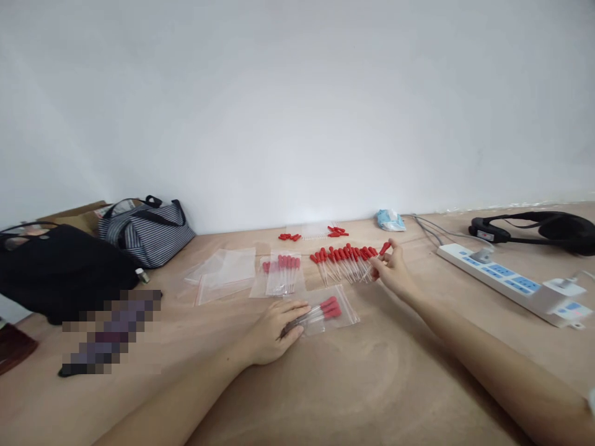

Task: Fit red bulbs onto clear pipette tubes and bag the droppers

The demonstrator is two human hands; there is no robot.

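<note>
My left hand (277, 331) rests on the table, with thumb and fingers closed around the near end of a clear zip bag (346, 314). Several droppers with red rubber bulbs (330, 308) lie in that bag, bulbs pointing right; their tips are hidden under my fingers. At the right end of a row of loose red-bulbed droppers (344, 254), my right hand (393, 267) pinches one dropper (385, 248) near its bulb. Left of the row, another clear bag (284, 282) holds several droppers. Flat clear bags (227, 279) lie overlapped farther left.
Small groups of red bulbs (289, 237) lie near the wall, with a blue-and-white packet (390, 220) to their right. A power strip (506, 279) and a black headset (534, 229) are at right. A striped bag (149, 232) and black bag (60, 272) stand at left.
</note>
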